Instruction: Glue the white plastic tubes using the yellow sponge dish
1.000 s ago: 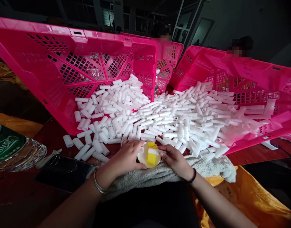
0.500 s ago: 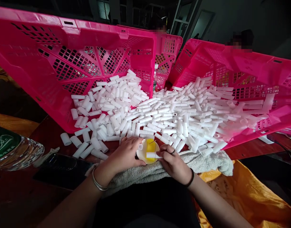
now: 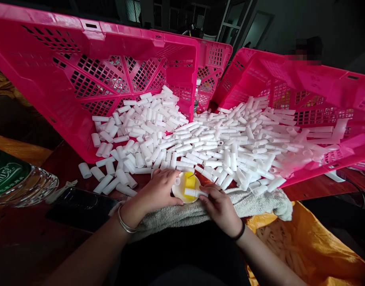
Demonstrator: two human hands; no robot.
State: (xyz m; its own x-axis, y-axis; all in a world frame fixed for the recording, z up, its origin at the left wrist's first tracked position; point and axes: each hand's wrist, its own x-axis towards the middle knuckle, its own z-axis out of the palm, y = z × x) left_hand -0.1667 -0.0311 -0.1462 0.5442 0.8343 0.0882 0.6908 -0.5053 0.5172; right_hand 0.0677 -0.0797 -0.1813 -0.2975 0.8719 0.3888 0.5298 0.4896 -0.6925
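My left hand is curled around the left side of a small round white dish with a yellow patch in it. At its fingertips shows the open end of a short white plastic tube. Pinched in my right hand is another white plastic tube, lying nearly level over the dish's lower right part. Thin and dark, a small piece sticks up at the yellow patch. My fingers hide part of the dish. A grey towel lies under both hands.
A big heap of white tubes spills from two tipped pink crates. At left are a large water bottle and a dark phone. An orange sack holding pieces is at lower right. A person is behind the right crate.
The tube in my right hand has tilted slightly, its right end lower, and my right fingers have shifted a little. My left hand keeps its hold. The view has shifted slightly.
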